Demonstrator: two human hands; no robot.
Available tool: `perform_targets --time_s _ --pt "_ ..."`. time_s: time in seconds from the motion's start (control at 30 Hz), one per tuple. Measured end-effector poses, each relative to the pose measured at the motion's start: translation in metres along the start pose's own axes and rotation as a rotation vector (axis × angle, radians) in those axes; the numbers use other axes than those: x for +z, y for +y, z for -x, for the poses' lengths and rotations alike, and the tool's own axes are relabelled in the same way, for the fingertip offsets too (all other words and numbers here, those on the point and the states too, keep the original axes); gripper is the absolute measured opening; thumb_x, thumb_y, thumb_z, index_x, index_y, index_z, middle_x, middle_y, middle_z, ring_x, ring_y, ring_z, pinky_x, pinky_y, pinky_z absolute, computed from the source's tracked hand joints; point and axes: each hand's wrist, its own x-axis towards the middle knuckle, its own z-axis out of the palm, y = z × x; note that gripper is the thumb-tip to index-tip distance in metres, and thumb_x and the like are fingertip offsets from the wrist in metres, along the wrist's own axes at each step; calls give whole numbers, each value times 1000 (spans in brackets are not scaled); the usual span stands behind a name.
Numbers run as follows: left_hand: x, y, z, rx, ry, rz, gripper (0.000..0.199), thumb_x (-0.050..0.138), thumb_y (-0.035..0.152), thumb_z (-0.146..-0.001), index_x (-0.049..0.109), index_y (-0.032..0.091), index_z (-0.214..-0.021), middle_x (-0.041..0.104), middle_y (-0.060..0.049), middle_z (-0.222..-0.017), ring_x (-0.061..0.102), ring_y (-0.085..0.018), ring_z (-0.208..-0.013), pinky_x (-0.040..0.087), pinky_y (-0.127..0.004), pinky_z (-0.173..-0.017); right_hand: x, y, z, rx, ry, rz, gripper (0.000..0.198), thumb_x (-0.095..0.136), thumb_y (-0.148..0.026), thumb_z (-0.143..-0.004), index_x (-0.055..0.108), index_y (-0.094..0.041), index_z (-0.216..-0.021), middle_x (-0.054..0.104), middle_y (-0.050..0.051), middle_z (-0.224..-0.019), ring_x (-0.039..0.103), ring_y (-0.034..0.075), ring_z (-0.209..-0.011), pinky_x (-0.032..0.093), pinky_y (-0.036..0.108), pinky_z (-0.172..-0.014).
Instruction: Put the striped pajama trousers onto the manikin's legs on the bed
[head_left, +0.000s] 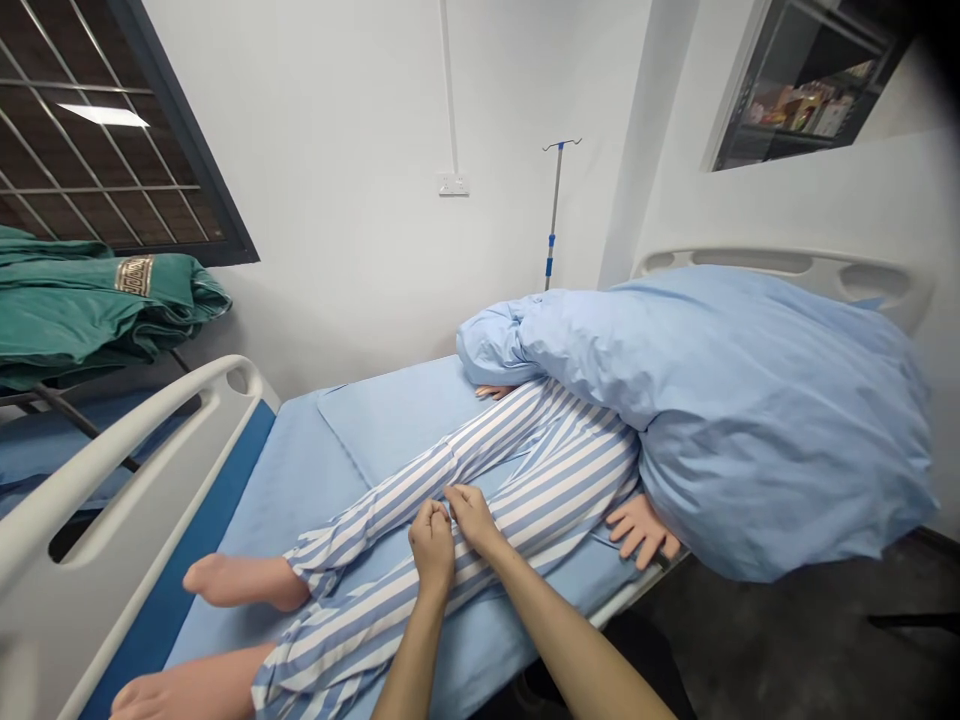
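Observation:
Both my hands are close together over the thighs and knees of a manikin in blue-and-white striped trousers (566, 505). My left hand (433, 545) is closed, its fingers curled in. Just to its right, my right hand (471, 518) is also closed, thumb and fingers pinched near the left fingertips. What the fingers hold, if anything, is hidden. The manikin lies on its back; its bare feet (247, 582) point left. One manikin hand (643, 528) rests palm down by the near bed edge. A bunched light blue quilt (757, 420) covers the upper body and head.
The bed has a light blue sheet (300, 470), a footboard (187, 430) at left and a headboard (825, 262) at right. Behind it stand a drip pole (556, 200) and a wall socket (453, 184). Green folded cloth (97, 310) lies beyond the footboard.

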Motion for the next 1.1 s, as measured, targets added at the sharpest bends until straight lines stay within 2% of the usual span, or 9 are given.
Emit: perform_targets --time_s 0.13,0.23,0.33,0.47,0.57,0.73,0.9,1.0,1.1 --pt "5 -5 2 -7 24 -122 17 32 18 -70 36 21 -54 42 4 -50 40 -12 -52 28 -23 -55 4 2 1 -6 -5 22 35 37 -37 -77 31 -18 -48 27 -6 -47 29 7 -47 25 20 -45" --pt "4 -7 3 1 -11 -139 18 32 19 -71 36 21 -54 42 4 -50 40 -12 -52 28 -23 -55 -1 0 -3 -21 -61 73 36 38 -36 -77 30 -18 -47 25 -6 -46 27 7 -47 23 20 -44" --pt "5 -6 3 8 -33 -150 17 32 19 -71 37 21 -55 42 4 -51 41 -12 -54 27 -23 -56 -22 -4 -10 -58 -90 138 36 38 -35 -77 31 -17 -47 26 -6 -46 27 7 -46 22 21 -45" --pt "8 -8 4 3 -26 -190 18 32 19 -72 38 21 -56 42 4 -51 40 -12 -54 26 -23 -57 -61 -5 -17 -112 -15 253 38 38 -37 -79 30 -18 -47 26 -5 -46 27 7 -47 21 22 -48" --pt "7 -9 6 5 -45 -173 17 33 19 -72 38 21 -55 42 4 -51 41 -12 -55 27 -23 -58 -78 3 -18 -152 -24 310 39 38 -37 -79 26 -18 -47 25 -5 -48 28 8 -48 21 22 -49" --pt "6 3 2 -2 -72 -131 18 32 17 -70 38 21 -53 43 4 -50 42 -12 -54 29 -23 -57 -80 12 -16 -161 -3 328 38 36 -37 -80 27 -18 -49 27 -4 -49 30 8 -49 21 22 -49" --pt "26 23 -5 27 -45 -70 18 31 17 -70 39 20 -54 43 3 -50 43 -12 -54 30 -22 -57 -80 9 -14 -166 1 339 38 35 -37 -81 28 -17 -49 28 -5 -48 30 8 -49 21 22 -48" --pt "41 22 -1 -2 -66 -160 19 32 18 -71 39 20 -54 44 3 -51 42 -12 -55 28 -23 -56 -80 9 -13 -165 12 351 38 35 -37 -81 28 -17 -49 27 -5 -48 29 8 -48 21 22 -48" --pt "47 16 4 -15 -96 -260 19 32 19 -72 40 20 -55 45 2 -52 42 -12 -56 26 -23 -57 -78 9 -15 -138 23 346 38 36 -38 -80 27 -18 -49 26 -5 -48 28 8 -48 21 22 -47"
